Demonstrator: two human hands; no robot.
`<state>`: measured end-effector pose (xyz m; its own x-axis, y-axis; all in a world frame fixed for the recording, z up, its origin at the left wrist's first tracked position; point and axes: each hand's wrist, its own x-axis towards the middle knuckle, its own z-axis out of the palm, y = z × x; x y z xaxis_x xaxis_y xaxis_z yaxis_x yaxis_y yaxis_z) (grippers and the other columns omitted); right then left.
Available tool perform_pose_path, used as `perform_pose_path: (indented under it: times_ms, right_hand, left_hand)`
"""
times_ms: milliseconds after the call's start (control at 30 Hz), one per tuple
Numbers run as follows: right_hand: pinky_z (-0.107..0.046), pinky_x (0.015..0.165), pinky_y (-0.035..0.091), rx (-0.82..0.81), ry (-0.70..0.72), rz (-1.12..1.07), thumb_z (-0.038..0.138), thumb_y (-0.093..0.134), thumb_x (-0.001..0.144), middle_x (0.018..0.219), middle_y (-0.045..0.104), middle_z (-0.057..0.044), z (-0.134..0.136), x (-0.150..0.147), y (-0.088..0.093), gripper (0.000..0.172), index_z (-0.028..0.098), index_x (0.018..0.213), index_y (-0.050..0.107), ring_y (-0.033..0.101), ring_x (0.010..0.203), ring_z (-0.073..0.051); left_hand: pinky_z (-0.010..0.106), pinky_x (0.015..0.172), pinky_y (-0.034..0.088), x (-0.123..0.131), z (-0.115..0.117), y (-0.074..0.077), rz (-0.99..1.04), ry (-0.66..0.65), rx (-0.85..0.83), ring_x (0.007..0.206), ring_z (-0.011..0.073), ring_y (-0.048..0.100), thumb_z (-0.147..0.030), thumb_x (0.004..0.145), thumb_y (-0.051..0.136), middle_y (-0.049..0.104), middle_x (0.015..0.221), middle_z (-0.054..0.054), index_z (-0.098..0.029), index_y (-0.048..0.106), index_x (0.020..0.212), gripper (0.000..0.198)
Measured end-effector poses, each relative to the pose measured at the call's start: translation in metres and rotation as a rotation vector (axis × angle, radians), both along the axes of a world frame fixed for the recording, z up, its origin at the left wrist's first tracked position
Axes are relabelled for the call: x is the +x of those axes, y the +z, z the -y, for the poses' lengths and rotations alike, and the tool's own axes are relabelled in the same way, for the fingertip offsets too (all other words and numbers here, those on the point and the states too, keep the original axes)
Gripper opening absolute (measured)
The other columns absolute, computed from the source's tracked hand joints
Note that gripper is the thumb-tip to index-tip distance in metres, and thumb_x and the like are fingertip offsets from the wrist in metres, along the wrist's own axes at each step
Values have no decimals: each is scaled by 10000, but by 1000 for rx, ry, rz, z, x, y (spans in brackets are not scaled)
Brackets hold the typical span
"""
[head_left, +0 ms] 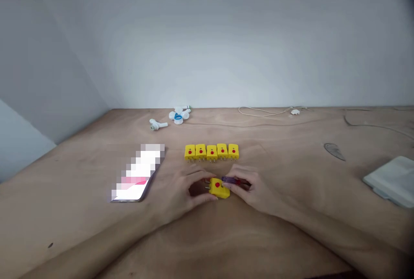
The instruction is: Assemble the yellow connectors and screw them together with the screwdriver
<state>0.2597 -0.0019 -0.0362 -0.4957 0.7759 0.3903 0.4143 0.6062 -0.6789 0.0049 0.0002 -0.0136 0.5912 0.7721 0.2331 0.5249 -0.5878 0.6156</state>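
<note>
Between thumb and fingers, my left hand (186,188) grips a yellow electrical plug (219,188) with a red round spot on its face. The metal pins of this plug point left, toward my left palm. My right hand (254,186) is closed around a slim purple-and-red tool (231,180) that looks like a small screwdriver. Its near end sits at the plug's upper face, beside the red spot; the fingers hide part of it. Just beyond my hands, several more yellow plugs (211,152) lie in a row, red spots up and pins toward me.
A lit phone (139,175) lies left of my hands on the wooden table (97,227). White pipe-like fittings (177,116) and a single one (158,124) stand farther back. A thin cord (265,115) runs near the wall. At right lies a pale flat box (394,180).
</note>
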Motion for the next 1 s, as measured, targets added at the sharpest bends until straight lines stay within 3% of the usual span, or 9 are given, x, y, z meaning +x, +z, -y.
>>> perform_pose_path:
  times_ms: [467, 1000]
  right_hand:
    - [-266, 673, 441, 32, 64, -5, 178, 645, 961, 875, 677, -16, -1, 4, -3, 65, 204, 969, 704, 604, 750, -155]
    - [-273, 642, 433, -2, 0, 28, 368, 629, 993, 816, 678, -11, -1, -1, -1, 208, 202, 880, 686, 586, 697, -152]
  left_hand:
    - [395, 1026, 531, 0, 0, -1, -6, -7, 23, 1144, 256, 663, -429, 900, 756, 721, 1240, 29, -274, 696, 1224, 365]
    - [404, 1040, 523, 0, 0, -1, 4, -7, -12, 1156, 259, 659, -439, 902, 750, 718, 1252, 28, -287, 695, 1233, 369]
